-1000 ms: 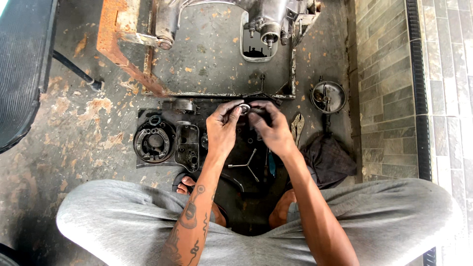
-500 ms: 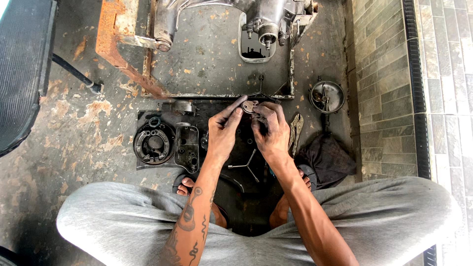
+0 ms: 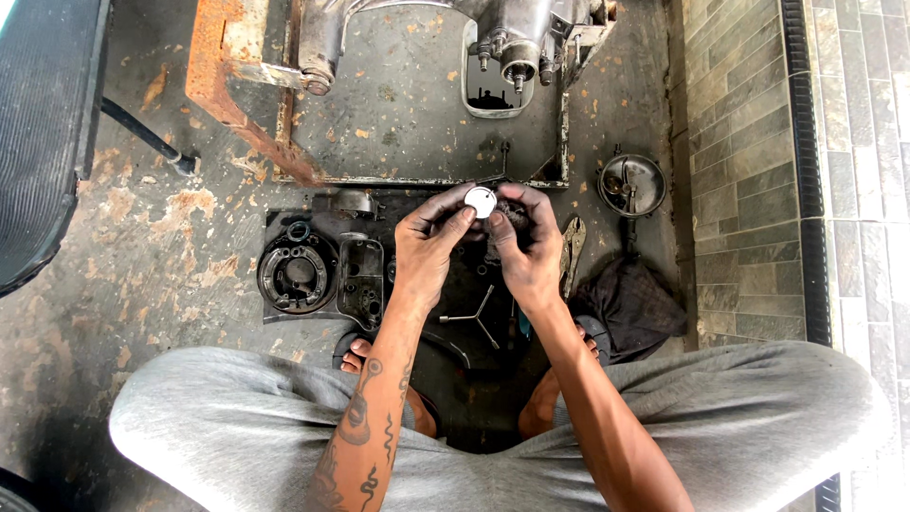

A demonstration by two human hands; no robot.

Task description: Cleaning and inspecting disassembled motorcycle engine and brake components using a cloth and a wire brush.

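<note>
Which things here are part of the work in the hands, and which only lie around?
In hand: left hand, right hand, small round white metal disc.

Lying about: three-armed metal wrench, round dark brake plate, black rag, round metal bowl, rusty orange frame.

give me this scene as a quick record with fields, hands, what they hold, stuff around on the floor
setting: person seated cross-legged on a stained concrete floor
left hand: fingers on a small round silver part
right hand: grips the same part from the other side
below hands: three-armed wrench on a dark mat
left of hands: round dark engine cover
right of hands: dark rag, round metal dish
top: engine block, rusty frame
</note>
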